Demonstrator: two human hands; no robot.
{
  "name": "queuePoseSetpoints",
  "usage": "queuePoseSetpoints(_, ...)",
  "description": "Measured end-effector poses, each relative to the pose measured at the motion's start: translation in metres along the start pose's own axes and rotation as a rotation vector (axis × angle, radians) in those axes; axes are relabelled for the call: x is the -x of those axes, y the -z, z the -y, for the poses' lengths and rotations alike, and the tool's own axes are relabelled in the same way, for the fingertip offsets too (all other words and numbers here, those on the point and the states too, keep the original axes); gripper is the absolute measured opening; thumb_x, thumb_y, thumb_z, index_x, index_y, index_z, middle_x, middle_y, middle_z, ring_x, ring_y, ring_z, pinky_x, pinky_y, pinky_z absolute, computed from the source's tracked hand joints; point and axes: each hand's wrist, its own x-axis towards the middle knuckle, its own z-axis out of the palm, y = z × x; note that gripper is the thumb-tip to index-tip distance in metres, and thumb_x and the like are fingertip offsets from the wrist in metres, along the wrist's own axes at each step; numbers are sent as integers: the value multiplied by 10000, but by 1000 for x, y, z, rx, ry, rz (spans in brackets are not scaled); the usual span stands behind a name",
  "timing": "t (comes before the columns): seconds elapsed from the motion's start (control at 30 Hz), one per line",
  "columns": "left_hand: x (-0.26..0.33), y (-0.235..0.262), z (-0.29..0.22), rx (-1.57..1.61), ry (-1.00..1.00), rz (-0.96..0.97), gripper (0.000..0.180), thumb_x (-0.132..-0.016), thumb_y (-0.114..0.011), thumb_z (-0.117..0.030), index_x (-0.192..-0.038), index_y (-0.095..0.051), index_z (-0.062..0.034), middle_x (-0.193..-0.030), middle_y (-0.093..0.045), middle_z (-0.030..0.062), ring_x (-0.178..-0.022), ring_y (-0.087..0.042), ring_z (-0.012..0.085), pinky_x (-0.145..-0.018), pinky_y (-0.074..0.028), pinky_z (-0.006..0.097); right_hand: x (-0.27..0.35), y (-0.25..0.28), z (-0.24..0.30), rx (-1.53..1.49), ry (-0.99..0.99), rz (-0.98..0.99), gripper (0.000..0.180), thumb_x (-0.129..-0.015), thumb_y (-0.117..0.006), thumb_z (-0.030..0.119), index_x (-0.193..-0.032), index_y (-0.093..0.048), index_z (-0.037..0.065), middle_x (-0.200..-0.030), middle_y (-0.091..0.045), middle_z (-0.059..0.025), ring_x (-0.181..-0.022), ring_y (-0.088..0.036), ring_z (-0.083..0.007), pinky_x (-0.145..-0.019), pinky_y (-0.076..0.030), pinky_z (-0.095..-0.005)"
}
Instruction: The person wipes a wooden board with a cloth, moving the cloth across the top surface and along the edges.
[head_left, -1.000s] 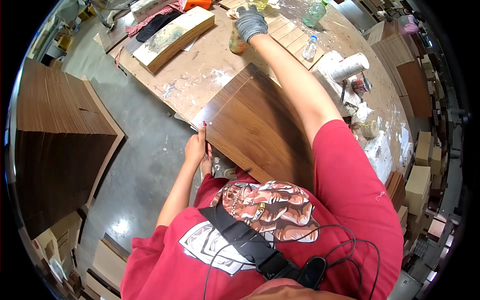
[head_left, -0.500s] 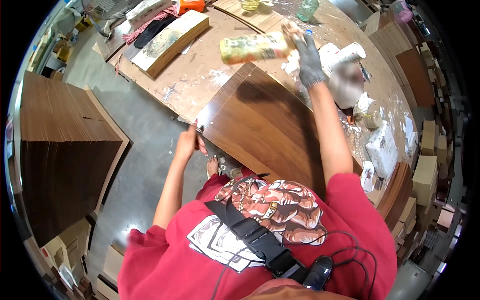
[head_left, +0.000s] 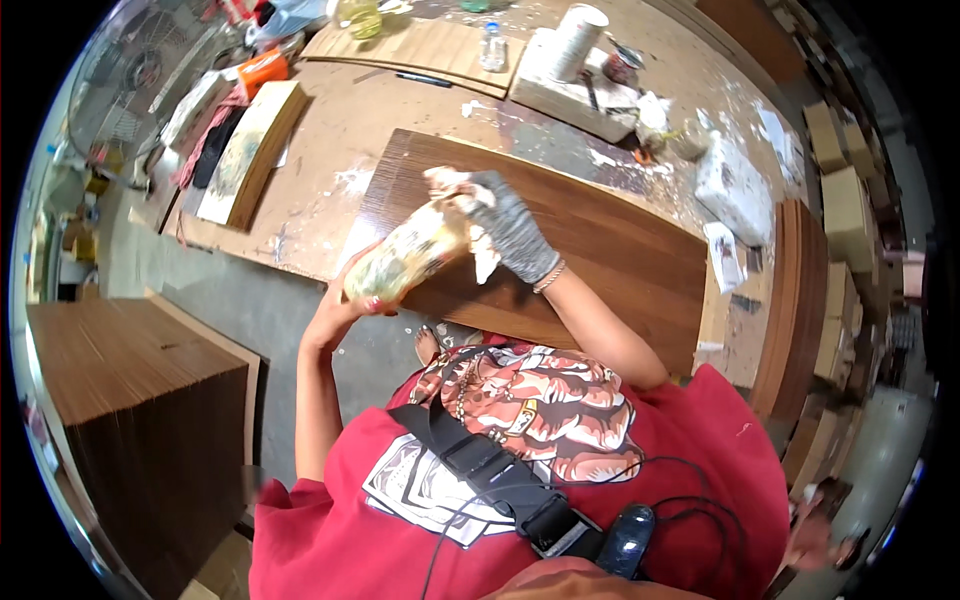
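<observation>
A yellowish plastic bottle (head_left: 408, 258) with a worn, printed wrap is tilted over the near left part of a dark brown wood-grain board (head_left: 610, 265). Bare fingers of my left hand (head_left: 335, 305) curl round its lower end. My right hand (head_left: 508, 228), in a grey knit glove, is closed at the bottle's other end. A crumpled pale rag (head_left: 484, 262) is bunched in the gloved fingers and hides the bottle's top. The board lies flat on the stained worktable (head_left: 330, 150), its near edge toward my body.
A timber block (head_left: 252, 155) lies at the table's left. Further back are a small clear bottle (head_left: 492, 48) and a white cylinder (head_left: 580, 42) on a foam block. Another white block (head_left: 735, 188) sits at right. Stacked brown panels (head_left: 140, 360) stand on the floor at left.
My right hand has brought the bottle and rag from the table's far side back toward me. My left hand has left the board's corner and taken hold of the bottle's lower end.
</observation>
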Motion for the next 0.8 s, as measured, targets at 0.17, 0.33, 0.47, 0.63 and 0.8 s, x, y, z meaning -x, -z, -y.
queuePoseSetpoints(0.17, -9, 2, -7, -407, 56, -5, 804, -728, -900, -77, -1434, -519, -25, -1279, -661, 83, -1151, -628, 164, -971, -529, 342, -27, -7, 41, 218, 332, 314, 352, -993, -648, 223, -1289, -580, 45, -1243, -581, -144, -1204, -575, -292, -1079, -440, -405)
queuePoseSetpoints(0.33, -26, 10, 8, -544, -68, -81, 667, -750, -847, -51, -1352, -562, -12, -1194, -677, 56, -1095, -624, 138, -1001, -489, 319, -25, -15, 33, 244, 345, 76, 414, -994, -667, 250, -1344, -563, 55, -1254, -607, -137, -1214, -592, -292, -1066, -471, -400)
queuePoseSetpoints(0.47, -57, 50, 16, -476, -242, -184, 673, -778, -778, -38, -1388, -502, 26, -1255, -665, 108, -1130, -639, 188, -1013, -484, 336, 2, -23, -37, -426, -74, -283, 282, -1036, -598, 276, -1238, -637, 82, -1170, -633, -96, -1087, -596, -173, -1010, -477, -378)
queuePoseSetpoints(0.63, -121, 108, 10, -578, -299, -582, 585, -841, -814, -132, -1333, -538, 22, -1238, -679, 162, -1105, -663, 224, -937, -525, 346, 81, -91, -65, 1103, 293, 142, 370, -980, -539, 413, -1277, -672, 238, -1324, -605, -50, -1284, -514, -275, -1069, -375, -553)
queuePoseSetpoints(0.8, -172, 199, 36, -835, -581, -739, 601, -793, -824, -110, -1314, -548, 8, -1271, -633, 157, -1155, -613, 279, -1024, -464, 380, 130, -17, -50, -225, -295, -25, 291, -1012, -532, 234, -1268, -617, 125, -1292, -601, -73, -1190, -563, -199, -968, -453, -446)
